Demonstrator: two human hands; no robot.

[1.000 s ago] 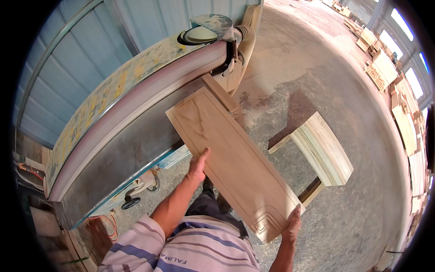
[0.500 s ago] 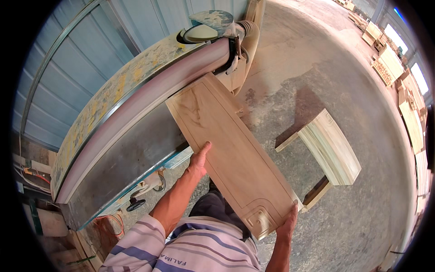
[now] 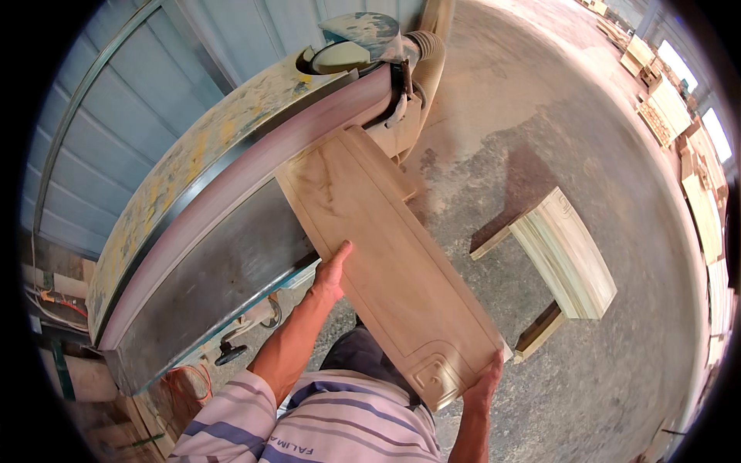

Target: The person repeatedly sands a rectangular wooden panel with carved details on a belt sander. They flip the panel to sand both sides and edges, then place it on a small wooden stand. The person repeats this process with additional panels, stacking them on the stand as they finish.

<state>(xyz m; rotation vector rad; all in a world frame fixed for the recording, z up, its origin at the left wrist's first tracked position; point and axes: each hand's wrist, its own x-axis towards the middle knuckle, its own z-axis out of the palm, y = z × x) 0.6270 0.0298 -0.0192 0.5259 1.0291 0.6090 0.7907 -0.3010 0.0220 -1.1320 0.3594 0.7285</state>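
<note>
A long pale wooden panel (image 3: 386, 262) with a carved corner lies flat in front of me. Its far end meets the pinkish sanding belt (image 3: 255, 170) of a long belt sander. My left hand (image 3: 333, 268) presses on the panel's left edge, fingers pointing forward. My right hand (image 3: 485, 384) grips the panel's near right corner from below. Both forearms come up from the lower edge, over my striped shirt.
The sander's grey table (image 3: 208, 285) runs left of the panel, with a dust hose (image 3: 429, 54) at its far end. A stack of similar wooden panels (image 3: 567, 262) rests on low supports on the concrete floor to the right. More timber stacks (image 3: 679, 123) line the far right.
The panel has swung and moved forward, so its far end now sits against the belt. Both hands moved with it, keeping their hold.
</note>
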